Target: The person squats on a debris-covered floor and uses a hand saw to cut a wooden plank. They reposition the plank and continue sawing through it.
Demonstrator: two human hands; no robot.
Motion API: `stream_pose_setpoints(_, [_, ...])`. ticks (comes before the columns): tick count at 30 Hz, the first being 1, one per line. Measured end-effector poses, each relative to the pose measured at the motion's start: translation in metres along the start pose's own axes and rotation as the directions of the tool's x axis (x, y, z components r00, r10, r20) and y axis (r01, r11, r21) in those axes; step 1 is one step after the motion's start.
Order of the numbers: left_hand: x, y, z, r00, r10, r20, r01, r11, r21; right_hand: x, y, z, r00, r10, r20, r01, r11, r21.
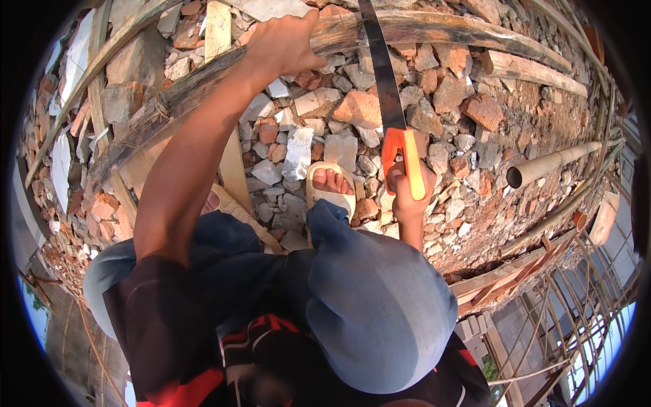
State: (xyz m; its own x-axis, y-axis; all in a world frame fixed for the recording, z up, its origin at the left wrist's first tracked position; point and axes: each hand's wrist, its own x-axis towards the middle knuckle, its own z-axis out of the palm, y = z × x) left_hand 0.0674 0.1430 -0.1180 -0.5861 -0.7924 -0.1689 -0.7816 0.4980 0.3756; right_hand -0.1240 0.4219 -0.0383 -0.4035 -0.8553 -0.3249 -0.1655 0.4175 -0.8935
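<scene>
Wrapped around the orange handle (pixel 412 159) of a handsaw (pixel 390 102), the right hand (pixel 409 188) directs its blade far, across a wooden beam (pixel 461 28), which the left hand (pixel 281 46) clasps from above, over broken rubble (pixel 359 108).

- Strong daylight brightens the rubble (pixel 298 152) before me, with dark shadows in its gaps.
- My saw (pixel 386 78) and right hand (pixel 405 199) look crisp.
- Sunlight pales my denim knee (pixel 386 298); my black shirt (pixel 166 325) sits darker, its folds hard to read.
- Sky (pixel 614 339) glares at lower right.
- Fisheye bends the wooden beam (pixel 434 28); black rounds off the corners.
</scene>
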Motion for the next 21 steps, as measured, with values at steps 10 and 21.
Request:
stream_pose_setpoints(10, [0.004, 0.001, 0.002, 1.0, 0.016, 0.011, -0.017, 1.0, 0.021, 0.014, 0.005, 0.01, 1.0, -0.014, -0.008, 0.014, 1.0, -0.027])
stream_pose_setpoints(21, [0.009, -0.001, -0.001, 0.998, 0.061, -0.002, -0.061, 0.998, 0.025, 0.012, 0.025, 0.016, 0.998, -0.043, -0.037, 0.042, 0.999, -0.034])
